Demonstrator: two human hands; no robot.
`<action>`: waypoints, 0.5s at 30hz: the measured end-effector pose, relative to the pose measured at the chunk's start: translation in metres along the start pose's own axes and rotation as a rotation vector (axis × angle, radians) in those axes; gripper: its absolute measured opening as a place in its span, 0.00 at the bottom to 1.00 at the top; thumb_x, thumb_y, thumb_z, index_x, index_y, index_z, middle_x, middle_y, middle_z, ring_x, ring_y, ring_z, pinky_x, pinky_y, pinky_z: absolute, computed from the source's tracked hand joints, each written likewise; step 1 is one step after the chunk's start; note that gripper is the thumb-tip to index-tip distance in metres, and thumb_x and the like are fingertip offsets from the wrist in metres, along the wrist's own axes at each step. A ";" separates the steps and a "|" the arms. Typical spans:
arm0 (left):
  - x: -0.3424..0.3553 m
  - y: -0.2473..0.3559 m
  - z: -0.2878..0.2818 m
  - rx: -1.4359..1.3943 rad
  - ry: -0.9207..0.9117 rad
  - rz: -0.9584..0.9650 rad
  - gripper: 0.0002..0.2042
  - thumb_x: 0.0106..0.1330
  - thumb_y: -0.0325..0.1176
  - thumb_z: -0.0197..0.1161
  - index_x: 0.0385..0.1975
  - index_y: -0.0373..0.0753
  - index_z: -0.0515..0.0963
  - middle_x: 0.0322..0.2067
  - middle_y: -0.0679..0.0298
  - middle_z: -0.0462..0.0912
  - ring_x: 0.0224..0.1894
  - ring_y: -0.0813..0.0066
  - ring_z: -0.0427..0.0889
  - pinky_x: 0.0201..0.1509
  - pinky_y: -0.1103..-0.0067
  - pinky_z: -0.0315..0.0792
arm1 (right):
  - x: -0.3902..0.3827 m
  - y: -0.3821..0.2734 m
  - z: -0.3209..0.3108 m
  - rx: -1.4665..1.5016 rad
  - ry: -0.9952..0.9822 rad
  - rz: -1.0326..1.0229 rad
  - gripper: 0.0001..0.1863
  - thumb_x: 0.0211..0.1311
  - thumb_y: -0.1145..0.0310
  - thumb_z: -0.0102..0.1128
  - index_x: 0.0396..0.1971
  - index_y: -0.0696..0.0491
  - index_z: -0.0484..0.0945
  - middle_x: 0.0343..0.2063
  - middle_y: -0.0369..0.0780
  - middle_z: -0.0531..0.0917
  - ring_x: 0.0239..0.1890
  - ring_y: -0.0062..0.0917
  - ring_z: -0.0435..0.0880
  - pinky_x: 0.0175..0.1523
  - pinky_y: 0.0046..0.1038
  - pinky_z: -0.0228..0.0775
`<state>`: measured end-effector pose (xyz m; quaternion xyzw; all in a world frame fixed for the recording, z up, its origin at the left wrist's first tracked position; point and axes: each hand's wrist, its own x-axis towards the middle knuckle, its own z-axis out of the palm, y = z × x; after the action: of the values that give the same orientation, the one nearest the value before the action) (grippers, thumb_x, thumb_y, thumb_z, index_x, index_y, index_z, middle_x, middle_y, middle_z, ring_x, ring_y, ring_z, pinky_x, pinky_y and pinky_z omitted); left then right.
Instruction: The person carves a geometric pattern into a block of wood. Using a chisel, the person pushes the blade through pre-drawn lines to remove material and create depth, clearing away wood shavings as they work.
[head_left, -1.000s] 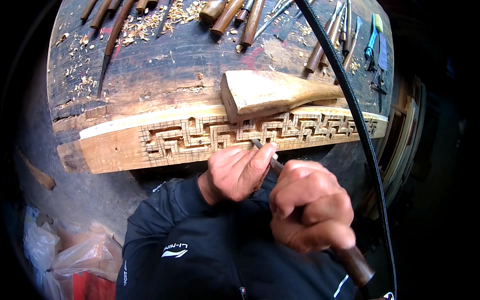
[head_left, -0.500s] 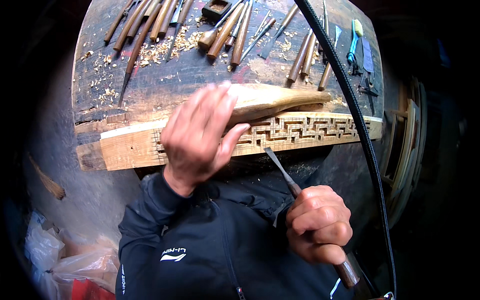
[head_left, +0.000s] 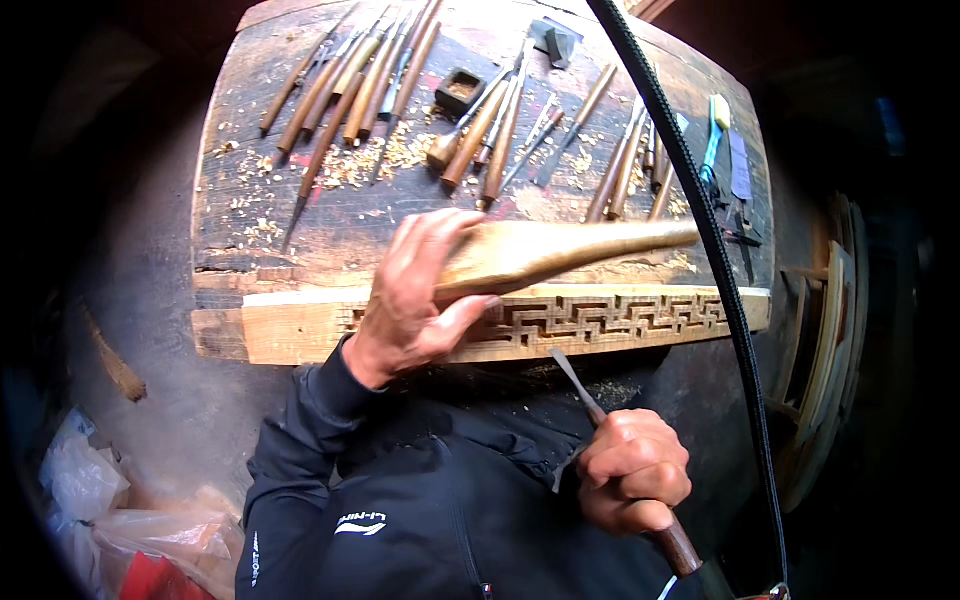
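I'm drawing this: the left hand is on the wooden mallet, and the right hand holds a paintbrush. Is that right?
No, that's wrong about the right hand: it holds a metal-bladed chisel, as the head view shows. The left hand is on the wooden mallet, as you said.

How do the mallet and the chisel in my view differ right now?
Material: the mallet looks all pale wood, while the chisel has a brown handle and metal blade.
Shape: the mallet is thick and tapering; the chisel is much slimmer.
Pose: the mallet runs mostly sideways; the chisel slants, blade pointing toward the carved board.
Hold: the left hand cups the mallet's thick end; the right hand fists the chisel's handle.
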<state>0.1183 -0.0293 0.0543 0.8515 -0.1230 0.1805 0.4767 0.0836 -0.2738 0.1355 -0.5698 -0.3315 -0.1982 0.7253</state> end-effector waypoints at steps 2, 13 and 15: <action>-0.011 0.002 -0.018 0.112 0.170 -0.089 0.36 0.60 0.31 0.84 0.69 0.33 0.76 0.63 0.48 0.82 0.65 0.49 0.83 0.71 0.61 0.77 | 0.002 0.000 -0.002 0.018 -0.004 0.032 0.31 0.89 0.49 0.57 0.21 0.50 0.66 0.13 0.37 0.78 0.09 0.18 0.72 0.15 0.21 0.61; -0.017 -0.020 -0.029 0.671 0.442 -0.354 0.34 0.68 0.37 0.81 0.70 0.35 0.73 0.56 0.48 0.80 0.59 0.41 0.80 0.64 0.53 0.75 | 0.019 -0.012 0.004 0.038 0.155 0.106 0.23 0.79 0.51 0.67 0.32 0.46 0.64 0.21 0.34 0.75 0.17 0.19 0.67 0.30 0.24 0.57; -0.017 -0.019 -0.027 0.693 0.419 -0.359 0.34 0.68 0.37 0.81 0.70 0.35 0.73 0.56 0.48 0.80 0.59 0.42 0.80 0.64 0.54 0.75 | 0.022 -0.012 0.003 0.033 0.140 0.138 0.23 0.78 0.51 0.67 0.33 0.46 0.64 0.24 0.35 0.76 0.18 0.19 0.68 0.33 0.24 0.59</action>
<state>0.1054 0.0046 0.0454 0.9140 0.1936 0.2940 0.2015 0.0902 -0.2724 0.1598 -0.5638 -0.2432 -0.1818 0.7680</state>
